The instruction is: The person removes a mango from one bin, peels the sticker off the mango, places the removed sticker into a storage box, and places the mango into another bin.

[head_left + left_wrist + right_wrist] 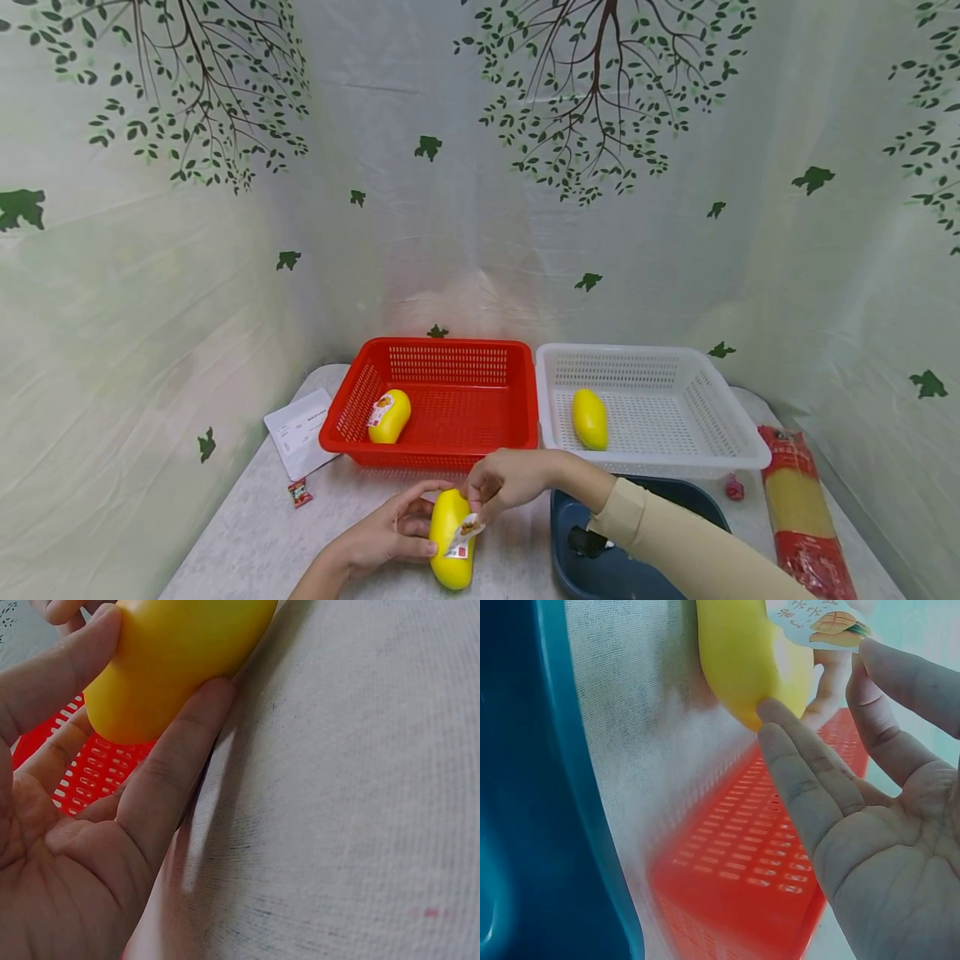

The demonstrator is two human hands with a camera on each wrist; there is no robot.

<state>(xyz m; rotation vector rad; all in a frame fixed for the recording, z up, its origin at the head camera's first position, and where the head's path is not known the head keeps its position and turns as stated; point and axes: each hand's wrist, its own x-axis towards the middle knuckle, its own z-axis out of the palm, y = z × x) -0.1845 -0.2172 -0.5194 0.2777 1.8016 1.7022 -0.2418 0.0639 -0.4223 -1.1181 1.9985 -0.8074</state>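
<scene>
A yellow toy mango [452,573] lies on the table in front of the red basket [442,458]. My left hand [384,532] grips it from the left, thumb and fingers on its sides in the left wrist view. Between thumb and forefinger, my right hand [517,483] pinches the edge of a white sticker [810,630] printed with a cut mango. The pinched part stands off the skin; the lower part still lies against the mango. Two other fingertips of that hand touch the mango's end in the right wrist view.
A yellow mango with a sticker [390,417] lies in the red basket; another mango [590,419] lies in the white basket [652,462]. Under my right forearm stands a dark blue tub [562,542] holding a black object. Papers [300,429], small wrapped candies and a red-and-yellow packet [798,508] lie around.
</scene>
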